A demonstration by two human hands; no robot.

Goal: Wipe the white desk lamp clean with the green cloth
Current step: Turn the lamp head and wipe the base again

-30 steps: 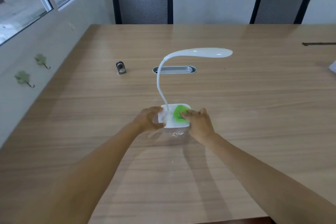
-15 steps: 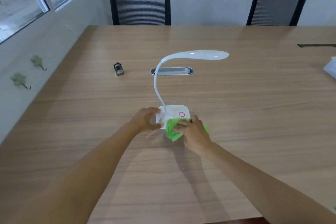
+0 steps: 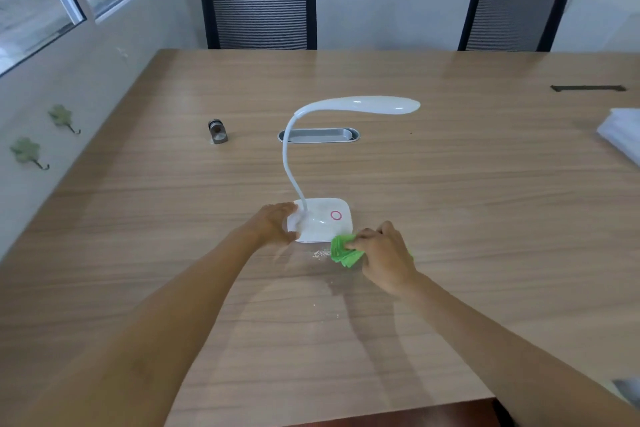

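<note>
Centrally on the wooden table stands the white lamp, its neck curving up to a head that points right. The left hand grips the left edge of the lamp's base, fingers curled around it. The right hand is closed on the bunched green cloth, which lies on the table touching the base's near right corner. Pale crumbs lie just left of the cloth.

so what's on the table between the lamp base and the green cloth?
Head view: a small patch of pale crumbs on the table, just in front of the lamp base and left of the green cloth bunched in the right hand.
</note>
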